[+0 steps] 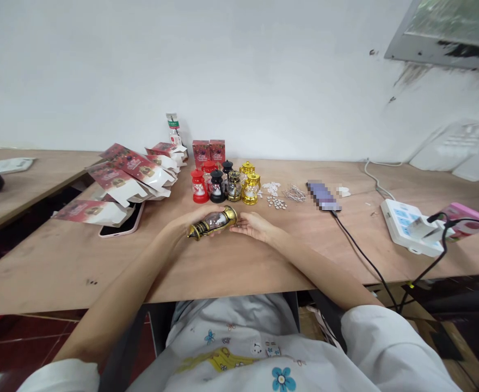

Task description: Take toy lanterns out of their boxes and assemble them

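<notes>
A small bronze toy lantern [214, 222] lies on its side just above the wooden table [231, 261], held in my left hand [190, 220], whose fingers wrap under it. My right hand [252, 224] rests beside the lantern's top end, fingers stretched out and loosely apart, touching or nearly touching it. Behind them stands a cluster of several little lanterns [225, 184] in red, black and gold. Small white button-like parts [277, 203] and thin metal wires [295, 193] lie to the right of the cluster.
Flat red and white cartons [131, 174] pile up at the left over a pink phone [121, 226]. Two red boxes [209, 151] and a bottle [174, 129] stand by the wall. A blurred device [323, 196] with a black cable, a white power strip [411, 224] and a pink box [470, 216] sit at the right.
</notes>
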Motion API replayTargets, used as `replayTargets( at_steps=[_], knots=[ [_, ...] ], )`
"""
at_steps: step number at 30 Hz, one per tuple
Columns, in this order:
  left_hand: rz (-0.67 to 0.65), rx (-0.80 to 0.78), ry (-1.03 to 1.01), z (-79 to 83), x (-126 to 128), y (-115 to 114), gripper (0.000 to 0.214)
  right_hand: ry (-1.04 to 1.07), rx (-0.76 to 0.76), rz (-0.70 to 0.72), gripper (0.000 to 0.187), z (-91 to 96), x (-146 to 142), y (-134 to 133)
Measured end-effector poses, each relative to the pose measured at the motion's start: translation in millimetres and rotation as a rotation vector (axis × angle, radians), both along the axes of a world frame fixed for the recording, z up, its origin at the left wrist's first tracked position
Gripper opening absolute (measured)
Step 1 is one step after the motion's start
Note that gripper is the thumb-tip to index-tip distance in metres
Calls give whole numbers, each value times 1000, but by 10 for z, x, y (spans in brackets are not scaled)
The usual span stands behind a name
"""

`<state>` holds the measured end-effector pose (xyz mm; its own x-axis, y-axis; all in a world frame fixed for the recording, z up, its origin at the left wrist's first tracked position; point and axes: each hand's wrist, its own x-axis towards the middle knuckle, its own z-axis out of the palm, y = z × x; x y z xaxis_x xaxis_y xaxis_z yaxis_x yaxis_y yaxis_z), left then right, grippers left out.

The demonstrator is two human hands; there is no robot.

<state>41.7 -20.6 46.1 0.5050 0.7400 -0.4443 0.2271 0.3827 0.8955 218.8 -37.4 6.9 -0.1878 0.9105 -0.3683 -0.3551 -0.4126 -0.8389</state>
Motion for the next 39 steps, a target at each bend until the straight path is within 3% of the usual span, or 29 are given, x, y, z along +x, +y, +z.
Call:
replayTargets(
  at_steps=[4,11,16,31,39],
  knots=[
    [186,161,-199,-61,-8,-22,37,-11,71,-295,13,-60,192,223],
    [200,334,-318,-41,-22,-20,47,-66,193,-707,25,-43,808,624],
    [298,460,-371,-23,1,-26,48,-132,224,-871,29,-111,1036,757],
    [471,393,-454,12,13,-19,48,-355,371,-814,41,-201,1054,796],
    [516,434,-458,-2,-12,10,44,-658,496,-736,34,-258,1112,762]
  ],
)
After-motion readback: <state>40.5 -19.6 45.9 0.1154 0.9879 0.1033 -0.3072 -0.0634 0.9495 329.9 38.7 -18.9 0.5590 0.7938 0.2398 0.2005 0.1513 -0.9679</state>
